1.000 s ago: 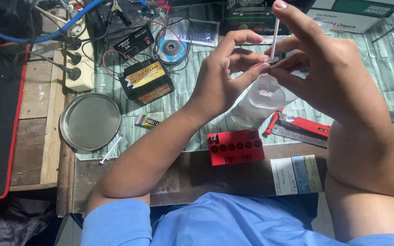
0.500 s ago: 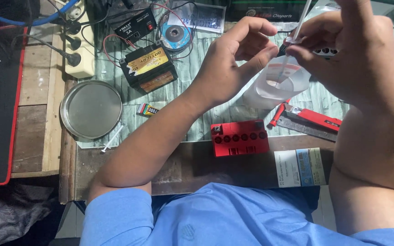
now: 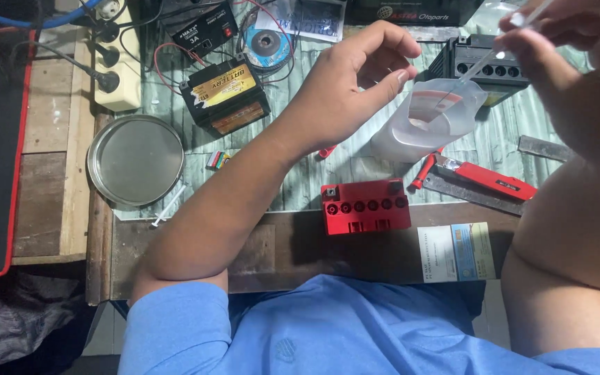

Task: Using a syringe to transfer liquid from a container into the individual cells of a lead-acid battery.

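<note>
My right hand [image 3: 578,62] is raised at the top right and pinches a thin clear syringe [image 3: 489,59] whose tip points down into a translucent plastic jug [image 3: 425,125]. My left hand [image 3: 345,94] hovers left of the jug with curled, parted fingers and holds nothing. Behind the jug stands a black battery [image 3: 484,69] with a row of round holes on top. A red block with a row of caps [image 3: 365,206] lies near the table's front edge.
A round metal dish [image 3: 135,161] and a second syringe [image 3: 169,207] lie at left. A black and yellow battery [image 3: 225,96], a charger box [image 3: 206,31], a power strip [image 3: 116,66], a red-handled tool [image 3: 484,179] and a printed card [image 3: 456,251] are around.
My right hand has drawn up and to the right with the syringe, away from my left hand. My left hand let go of it and stays by the jug. The view shifted.
</note>
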